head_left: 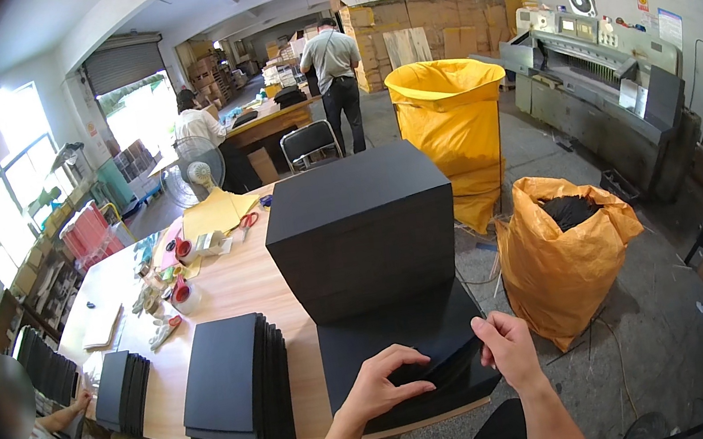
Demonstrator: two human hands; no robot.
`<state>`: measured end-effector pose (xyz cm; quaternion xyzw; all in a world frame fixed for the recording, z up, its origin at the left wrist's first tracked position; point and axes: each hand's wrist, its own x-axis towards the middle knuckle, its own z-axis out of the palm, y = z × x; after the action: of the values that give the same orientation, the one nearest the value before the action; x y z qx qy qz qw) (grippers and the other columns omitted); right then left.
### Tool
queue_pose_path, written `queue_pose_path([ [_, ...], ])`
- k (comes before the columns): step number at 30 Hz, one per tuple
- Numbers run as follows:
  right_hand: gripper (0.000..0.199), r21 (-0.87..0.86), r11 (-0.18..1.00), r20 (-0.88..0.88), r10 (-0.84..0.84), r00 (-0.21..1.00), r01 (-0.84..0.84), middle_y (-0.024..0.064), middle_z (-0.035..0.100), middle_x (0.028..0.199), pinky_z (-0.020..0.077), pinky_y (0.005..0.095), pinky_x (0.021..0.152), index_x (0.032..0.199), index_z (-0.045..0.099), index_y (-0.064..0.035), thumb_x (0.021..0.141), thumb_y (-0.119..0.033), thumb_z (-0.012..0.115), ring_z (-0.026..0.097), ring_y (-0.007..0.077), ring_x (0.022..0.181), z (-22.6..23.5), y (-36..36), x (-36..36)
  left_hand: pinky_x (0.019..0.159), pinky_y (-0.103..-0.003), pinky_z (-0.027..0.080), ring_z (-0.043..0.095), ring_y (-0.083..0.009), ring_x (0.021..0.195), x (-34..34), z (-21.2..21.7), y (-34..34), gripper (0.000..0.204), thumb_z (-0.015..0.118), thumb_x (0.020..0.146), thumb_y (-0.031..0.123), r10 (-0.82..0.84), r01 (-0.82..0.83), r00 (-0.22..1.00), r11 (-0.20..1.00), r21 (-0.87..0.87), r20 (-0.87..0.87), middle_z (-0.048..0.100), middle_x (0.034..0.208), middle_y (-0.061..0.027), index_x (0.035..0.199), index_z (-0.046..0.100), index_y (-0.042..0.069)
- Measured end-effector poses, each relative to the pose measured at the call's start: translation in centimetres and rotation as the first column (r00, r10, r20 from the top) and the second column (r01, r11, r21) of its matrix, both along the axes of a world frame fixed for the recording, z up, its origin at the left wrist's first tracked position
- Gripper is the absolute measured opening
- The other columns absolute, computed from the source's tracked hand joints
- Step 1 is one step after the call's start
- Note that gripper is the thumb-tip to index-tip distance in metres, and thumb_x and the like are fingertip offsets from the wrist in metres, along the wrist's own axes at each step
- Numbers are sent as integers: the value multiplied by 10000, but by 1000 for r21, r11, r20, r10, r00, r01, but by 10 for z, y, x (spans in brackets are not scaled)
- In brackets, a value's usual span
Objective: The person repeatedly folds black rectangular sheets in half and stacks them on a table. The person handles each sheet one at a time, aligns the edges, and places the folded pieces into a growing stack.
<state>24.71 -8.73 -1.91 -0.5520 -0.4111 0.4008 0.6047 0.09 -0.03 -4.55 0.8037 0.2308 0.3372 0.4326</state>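
Smooth black sheets [353, 345], matte (edges layered), left grip [376, 384] wide, right grip [510, 351] pinching their edge

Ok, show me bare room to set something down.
Bare tabletop shows between the red tape dispensers and tall black block, and in narrow strips either side of the black stack just left of that block. Crowded: the far side, with scissors and yellow paper, and the black sheets by the left hand and right hand.
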Motion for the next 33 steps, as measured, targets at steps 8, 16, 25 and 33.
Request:
queue_pose_path([
  [8, 427, 162, 979, 548, -196, 813, 127, -26, 550, 609, 403, 237, 515, 710, 533, -101, 1050, -266, 732, 537, 56, 535, -1, -1, -9, 1005, -395, 582, 733, -308, 1151, 10, 8, -10, 362, 795, 973, 84, 111, -100, 980, 992, -73, 165, 655, 1428, -185, 1332, 746, 87],
  [16, 390, -53, 998, -229, 6, 973, -19, -30, 539, 583, 385, 235, 442, 694, 531, -131, 1034, -201, 709, 550, 87, 464, -2, 5, 0, 974, -419, 585, 699, -371, 1212, 3, 4, -2, 489, 959, 828, 388, 20, -6, 998, 979, 204, -66, 645, 1378, -183, 1218, 788, 149],
  [25, 394, -69, 997, -110, 14, 994, -22, -27, 568, 594, 382, 225, 451, 709, 543, -129, 1045, -249, 711, 565, 73, 487, 1, 1, 2, 969, -373, 569, 691, -300, 1164, -1, -4, 3, 430, 974, 829, 279, -13, 13, 1000, 998, 64, -4, 657, 1281, -134, 1183, 791, 118],
  [33, 398, -26, 999, 131, -26, 991, 30, -11, 599, 617, 401, 229, 481, 724, 558, -109, 1052, -271, 714, 577, 67, 521, 0, -3, 0, 995, -371, 569, 687, -335, 1224, 6, 5, -3, 289, 822, 967, 131, 24, -27, 998, 997, 68, 58, 638, 1384, -172, 1254, 788, 139],
])
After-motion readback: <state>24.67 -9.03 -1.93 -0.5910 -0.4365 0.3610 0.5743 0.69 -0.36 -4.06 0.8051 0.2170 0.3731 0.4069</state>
